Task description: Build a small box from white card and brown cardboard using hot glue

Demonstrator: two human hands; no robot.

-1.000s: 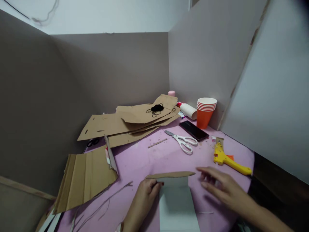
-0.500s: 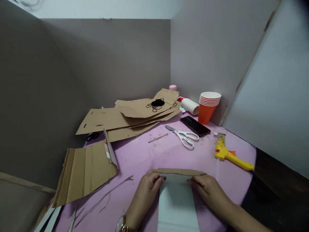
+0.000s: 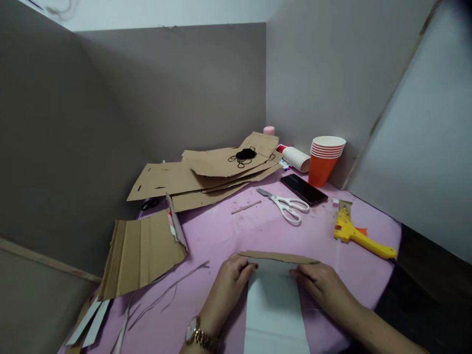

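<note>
A pink-covered table (image 3: 217, 233) fills the lower middle of the view, with a stack of flattened brown cardboard (image 3: 165, 178) lying across its far side. A smaller folded cardboard piece (image 3: 143, 255), ridged lengthwise, sits on the left.

At the near edge of the table, centred between the hands, is a long white panel (image 3: 275, 314). Its face is pale, matt and plain, faintly bluish, with a soft shadow over the upper part and light crease lines running across it, the clearest low down near the bottom of the view. It looks wider toward the person, where the view cuts it off. Along its far end runs a narrow brown cardboard strip (image 3: 280, 256), slightly bowed, with a rough, uneven edge and tapering ends; whether it is a separate piece or a folded end cannot be told.

The left hand (image 3: 233, 276) pinches the panel's far left corner, thumb on the white side and fingers curled around the brown edge. The right hand (image 3: 321, 285) grips the far right corner likewise. A gold-coloured wristwatch (image 3: 192, 330) circles the left wrist.
</note>
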